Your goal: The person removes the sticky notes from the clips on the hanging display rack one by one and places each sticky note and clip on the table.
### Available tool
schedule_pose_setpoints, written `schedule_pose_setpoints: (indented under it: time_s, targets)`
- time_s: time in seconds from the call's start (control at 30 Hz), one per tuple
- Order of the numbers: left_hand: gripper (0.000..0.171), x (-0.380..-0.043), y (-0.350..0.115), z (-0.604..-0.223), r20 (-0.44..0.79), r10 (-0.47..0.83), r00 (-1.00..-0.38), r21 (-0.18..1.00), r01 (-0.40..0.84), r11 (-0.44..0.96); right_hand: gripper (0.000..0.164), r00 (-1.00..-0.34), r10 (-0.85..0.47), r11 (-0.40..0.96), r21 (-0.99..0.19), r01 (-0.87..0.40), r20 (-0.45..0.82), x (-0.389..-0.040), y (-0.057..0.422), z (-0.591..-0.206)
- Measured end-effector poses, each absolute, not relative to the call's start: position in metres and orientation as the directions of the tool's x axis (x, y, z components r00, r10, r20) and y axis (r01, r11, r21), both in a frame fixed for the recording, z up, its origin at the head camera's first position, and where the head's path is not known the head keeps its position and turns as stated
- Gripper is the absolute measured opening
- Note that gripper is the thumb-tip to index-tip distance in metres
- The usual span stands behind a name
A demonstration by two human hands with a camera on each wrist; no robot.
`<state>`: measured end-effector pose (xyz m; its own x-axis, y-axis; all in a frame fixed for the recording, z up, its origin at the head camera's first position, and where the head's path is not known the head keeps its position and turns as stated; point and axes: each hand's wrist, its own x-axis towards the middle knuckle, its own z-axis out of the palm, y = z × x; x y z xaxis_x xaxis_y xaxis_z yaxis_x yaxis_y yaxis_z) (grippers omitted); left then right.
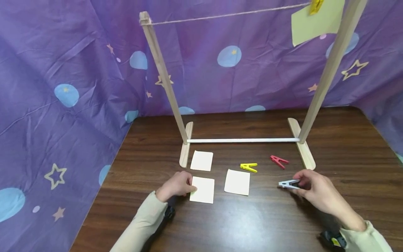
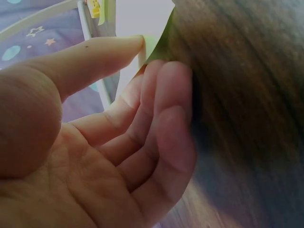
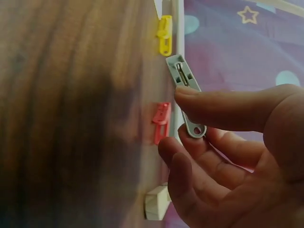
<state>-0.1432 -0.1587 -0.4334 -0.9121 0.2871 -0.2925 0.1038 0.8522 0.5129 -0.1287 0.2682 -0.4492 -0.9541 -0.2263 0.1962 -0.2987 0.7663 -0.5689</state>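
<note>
At the left of the head view, my left hand pinches the left edge of a pale square paper note. The left wrist view shows the thumb pressed on the note's edge, with the fingertips behind it. On the right, my right hand grips a light grey clothespin just above the table. In the right wrist view the thumb lies across the clothespin, and part of it is covered. A yellow clothespin and a red clothespin lie on the table between the hands and the rack.
Two more pale notes lie on the table, one note near the rack's left foot, another note mid-table. A wooden rack stands behind, with a string across its top. A yellow clothespin holds a yellowish note there.
</note>
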Motion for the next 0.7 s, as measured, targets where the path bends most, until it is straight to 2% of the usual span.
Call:
schedule_pose_setpoints:
  time_s: [0.17, 0.7]
  targets:
    - [0.025, -0.1466, -0.1575, -0.4337, -0.310, 0.285, -0.907, 0.504, 0.097, 0.858, 0.032, -0.965, -0.216, 0.770, -0.581, -0.263, 0.151, -0.1252, 0.2669, -0.4547]
    - [0.025, -0.1509, -0.1582, -0.4341, -0.336, 0.323, -0.885, 0.494, 0.126, 0.860, 0.033, -0.967, -0.214, 0.806, -0.534, -0.256, 0.141, -0.1233, 0.2581, -0.4595]
